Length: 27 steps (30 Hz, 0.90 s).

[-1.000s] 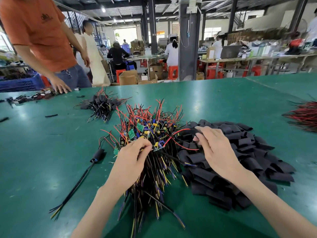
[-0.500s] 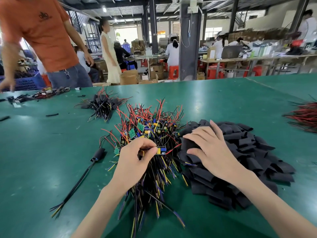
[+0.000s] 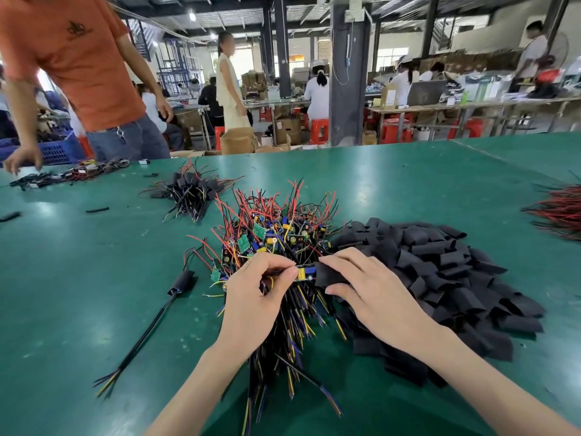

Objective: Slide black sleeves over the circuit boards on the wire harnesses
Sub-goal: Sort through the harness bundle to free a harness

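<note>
Both hands meet over the middle of the green tabletop (image 3: pixel 94 278): the left hand (image 3: pixel 254 297) pinches one end of a circuit board (image 3: pixel 303 272), the right hand (image 3: pixel 374 294) pinches a black sleeve (image 3: pixel 327 275), its mouth touching the board, probably lined up for sliding on. Within reach lie the harness bundle (image 3: pixel 283 240) and sleeve pile (image 3: pixel 456 278). Seated workers (image 3: pixel 317 89) fill the workshop behind.

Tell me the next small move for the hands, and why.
Probably push the sleeve toward the left hand, over the circuit board. The right hand pinches the sleeve with its mouth at the board's end, the left hand pinches the board's other end, and the board is not yet covered.
</note>
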Motion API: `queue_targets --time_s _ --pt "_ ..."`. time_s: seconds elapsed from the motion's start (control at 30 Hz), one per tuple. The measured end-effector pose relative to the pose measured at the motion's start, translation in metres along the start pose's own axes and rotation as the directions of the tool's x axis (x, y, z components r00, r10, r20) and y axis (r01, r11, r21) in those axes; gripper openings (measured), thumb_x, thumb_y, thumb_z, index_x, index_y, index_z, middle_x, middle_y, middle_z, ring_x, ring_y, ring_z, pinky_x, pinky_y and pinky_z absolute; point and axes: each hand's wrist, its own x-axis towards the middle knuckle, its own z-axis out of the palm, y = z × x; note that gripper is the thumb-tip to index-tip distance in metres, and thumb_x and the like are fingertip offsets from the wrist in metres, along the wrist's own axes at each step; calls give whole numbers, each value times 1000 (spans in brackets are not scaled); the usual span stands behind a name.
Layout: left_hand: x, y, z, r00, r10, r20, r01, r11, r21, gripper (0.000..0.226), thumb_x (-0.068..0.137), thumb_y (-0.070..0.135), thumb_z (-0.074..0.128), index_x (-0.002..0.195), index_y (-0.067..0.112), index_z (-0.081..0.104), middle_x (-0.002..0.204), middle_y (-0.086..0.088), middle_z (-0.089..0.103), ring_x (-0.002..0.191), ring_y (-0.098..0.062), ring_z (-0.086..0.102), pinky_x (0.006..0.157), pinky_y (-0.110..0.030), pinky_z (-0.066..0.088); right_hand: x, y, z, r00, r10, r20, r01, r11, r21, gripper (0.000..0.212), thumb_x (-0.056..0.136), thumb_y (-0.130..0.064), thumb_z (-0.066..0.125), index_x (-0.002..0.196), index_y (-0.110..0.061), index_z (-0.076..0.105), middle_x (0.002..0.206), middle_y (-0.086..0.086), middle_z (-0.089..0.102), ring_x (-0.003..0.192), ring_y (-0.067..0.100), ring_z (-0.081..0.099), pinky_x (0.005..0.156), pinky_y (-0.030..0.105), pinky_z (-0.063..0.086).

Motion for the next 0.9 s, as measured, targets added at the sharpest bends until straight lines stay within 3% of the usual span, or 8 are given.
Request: queue_targets --time_s 0.2,0.37,0.7,0.8,0.9 --pt "-2 0 4 994 89 61 -91 995 39 11 81 5 72 85 15 69 82 9 66 80 -2 60 75 -12 44 -1 -3 -2 997 -15 75 7 995 100 40 93 -32 50 129 -15 53 121 0 53 97 27 56 88 40 43" --pt "-5 2 7 999 23 30 -23 1000 -9 33 80 7 73 89 34 56 75 13 65 76 1 60 74 -8 42 -1 -8 -2 997 -10 77 3 996 94 40 93 -30 50 128 -12 54 120 4 55 94 30 57 86 42 45" --pt "-3 2 4 992 96 81 -96 995 1 22 79 -2 71 96 12 64 80 8 66 79 2 61 75 -5 41 -1 -5 4 991 16 132 -28 995 93 41 95 -33 44 133 -16 47 124 -1 49 100 30 54 89 41 42" --pt "-3 3 1 987 97 129 -98 995 -1 28 81 -5 68 100 16 64 83 11 65 84 4 61 76 -4 41 0 -4 3 993 29 111 -45 989 138 39 95 -29 47 131 -15 50 122 -1 50 98 31 55 87 43 43" --pt "-3 4 1 993 9 122 -6 1000 -25 34 80 -2 70 95 27 61 76 15 66 80 2 61 73 -6 42 0 -5 2 993 44 107 -61 986 158 39 93 -30 50 129 -15 52 121 0 51 97 31 55 86 43 43"
